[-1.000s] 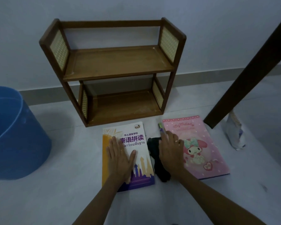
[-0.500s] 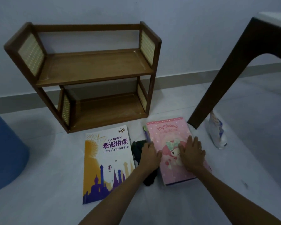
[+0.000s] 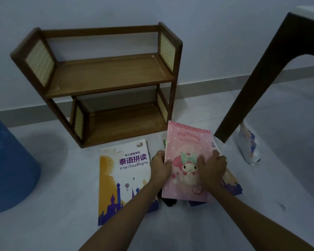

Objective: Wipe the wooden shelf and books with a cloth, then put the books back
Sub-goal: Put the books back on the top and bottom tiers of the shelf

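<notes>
Both hands point(image 3: 160, 164) point(image 3: 214, 165) — gripping pink book point(image 3: 188, 147)

Both hands grip a pink My Melody book point(image 3: 188, 153), tilted up off the pale floor point(image 3: 62, 205): left hand point(image 3: 160, 166) on its left edge, right hand point(image 3: 213, 168) on its cover. Beneath lies another book with purple skyline point(image 3: 231, 183). A yellow-and-white language book point(image 3: 123, 178) lies left, before the 2-tier wooden shelf point(image 3: 105, 77).

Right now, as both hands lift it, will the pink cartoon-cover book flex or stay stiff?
The pink cartoon-cover book probably stays fairly stiff: its raised far edge looks straight. Likely light, since the left hand and right hand grip only its edges.
</notes>
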Tool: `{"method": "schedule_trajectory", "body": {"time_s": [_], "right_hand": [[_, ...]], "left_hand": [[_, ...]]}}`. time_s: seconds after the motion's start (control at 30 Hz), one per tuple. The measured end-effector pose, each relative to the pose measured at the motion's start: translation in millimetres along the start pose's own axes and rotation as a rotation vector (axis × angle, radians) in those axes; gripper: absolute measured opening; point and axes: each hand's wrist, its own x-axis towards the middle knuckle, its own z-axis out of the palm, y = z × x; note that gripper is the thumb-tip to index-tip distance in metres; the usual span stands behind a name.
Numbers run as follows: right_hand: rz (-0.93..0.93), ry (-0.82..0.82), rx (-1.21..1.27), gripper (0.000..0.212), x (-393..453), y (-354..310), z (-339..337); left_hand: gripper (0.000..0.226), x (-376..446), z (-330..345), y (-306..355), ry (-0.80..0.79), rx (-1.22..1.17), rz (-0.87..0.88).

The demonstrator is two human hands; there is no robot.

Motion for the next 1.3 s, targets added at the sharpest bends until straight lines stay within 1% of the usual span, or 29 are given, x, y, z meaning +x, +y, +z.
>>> {"method": "schedule_trajectory", "body": {"time_s": [0.1, 0.2, 0.27, 0.43, 0.53, 0.63, 0.7, 0.77, 0.8, 0.87, 0.9, 0.93, 1.03, 1.1, 1.13, 1.17, 1.23, 1.3], "right_hand": [[-0.099, -0.024, 0.152, 0.051, -10.1, -29.6, 0.8], [-0.245, -0.068, 0.198, 0.047, -29.9, -70.6, 15.2], [-0.314, -0.113, 0.2, 0.044, -44.7, -93.6, 26.9], [-0.435, -0.261, 0.104, 0.037, -72.6, -123.6, 52.3], [-0.406, -0.335, 0.048, 0.029, -78.7, -125.1, 65.3], [-0.374, -0.414, 0.028, 0.028, -80.7, -122.3, 76.3], [-0.384, -0.441, -0.046, 0.028, -80.6, -119.2, 82.3], [-0.4, -0.44, -0.137, 0.029, -82.7, -117.2, 87.9], [-0.391, -0.422, -0.153, 0.031, -84.0, -116.5, 91.0], [-0.366, -0.399, -0.172, 0.033, -88.9, -118.0, 92.5], [-0.361, -0.388, -0.169, 0.034, -89.7, -119.5, 93.4], [-0.353, -0.391, -0.163, 0.036, -89.9, -120.5, 94.9], [-0.332, -0.404, -0.153, 0.045, -90.1, -124.0, 97.9], [-0.309, -0.403, -0.146, 0.052, -90.2, -126.2, 100.4], [-0.284, -0.407, -0.143, 0.056, -90.7, -128.2, 100.5], [-0.255, -0.411, -0.131, 0.059, -89.8, -129.8, 101.8], [-0.145, -0.458, -0.087, 0.062, -86.0, -134.5, 101.2], [-0.01, -0.526, 0.08, 0.056, -77.4, -137.6, 99.4]], "left_hand": [[0.018, 1.4, -32.0, -2.8, 0.115, -0.089, -0.02], [0.02, 0.6, -68.3, -15.3, 0.246, -0.119, -0.096], [0.021, -1.5, -89.3, -30.0, 0.305, -0.096, -0.14], [0.028, -9.6, -132.4, -62.1, 0.343, -0.026, -0.219], [0.027, -7.0, -142.2, -75.4, 0.334, 0.026, -0.268], [0.027, -5.1, -143.9, -90.5, 0.305, 0.073, -0.301], [0.027, -4.5, -141.6, -102.2, 0.275, 0.107, -0.317], [0.029, -5.8, -139.6, -107.9, 0.266, 0.142, -0.312], [0.031, -5.3, -139.1, -110.2, 0.286, 0.183, -0.319], [0.036, -6.3, -141.2, -109.0, 0.34, 0.339, -0.352], [0.039, -6.1, -143.2, -107.7, 0.358, 0.37, -0.367], [0.044, -5.0, -144.5, -109.0, 0.356, 0.347, -0.37], [0.065, 4.4, -144.4, -121.5, 0.293, 0.126, -0.377], [0.07, 13.2, -145.6, -135.3, 0.266, 0.074, -0.404], [0.067, 13.5, -149.7, -133.7, 0.252, 0.048, -0.416], [0.059, 12.8, -153.3, -128.8, 0.239, 0.0, -0.414], [0.038, 15.5, -159.0, -122.1, 0.183, -0.134, -0.418], [0.031, 16.0, -161.8, -113.6, 0.141, -0.221, -0.418]]}}
